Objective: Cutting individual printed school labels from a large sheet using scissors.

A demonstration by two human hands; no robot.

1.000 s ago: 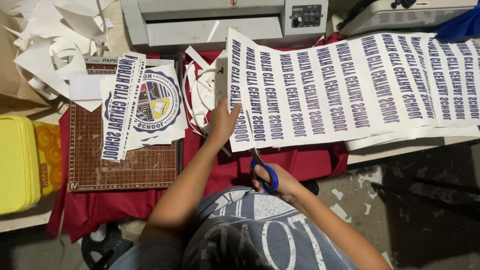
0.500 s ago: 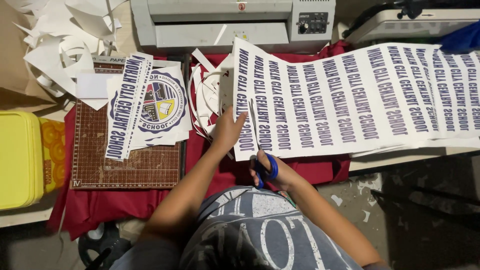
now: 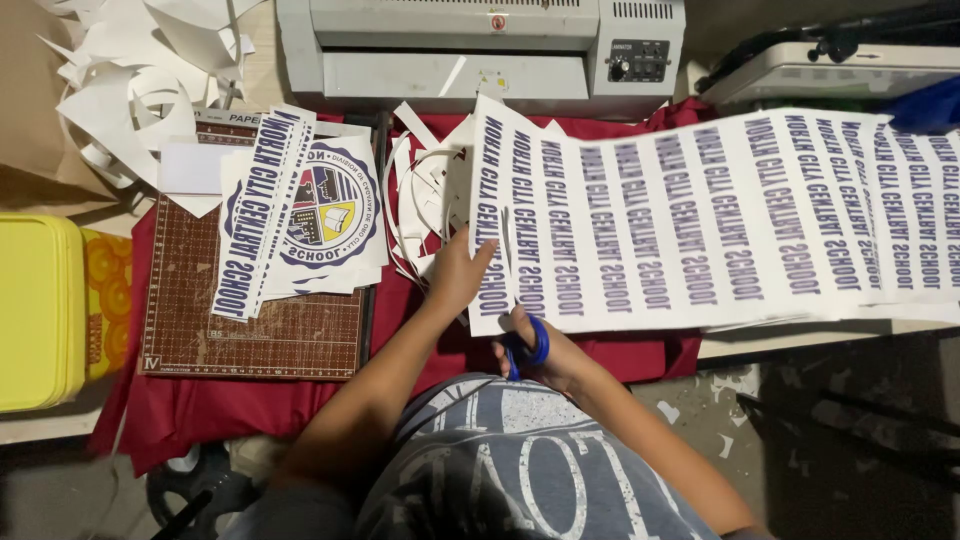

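A long white printed sheet with rows of dark blue lettering lies across the red cloth and reaches off to the right. My left hand presses on the sheet's left end, fingers on the outermost strip. My right hand grips blue-handled scissors at the sheet's near edge. The blades point up into the paper between the first two rows of lettering. A short slit shows above the blades.
A brown cutting mat carries cut strips and a round printed emblem. Paper scraps pile at the back left. A grey laminator stands behind. A yellow box sits at the left.
The scissors have advanced up into the sheet's near edge, and a slit has lengthened between the rows. My left hand stays on the strip at the left end.
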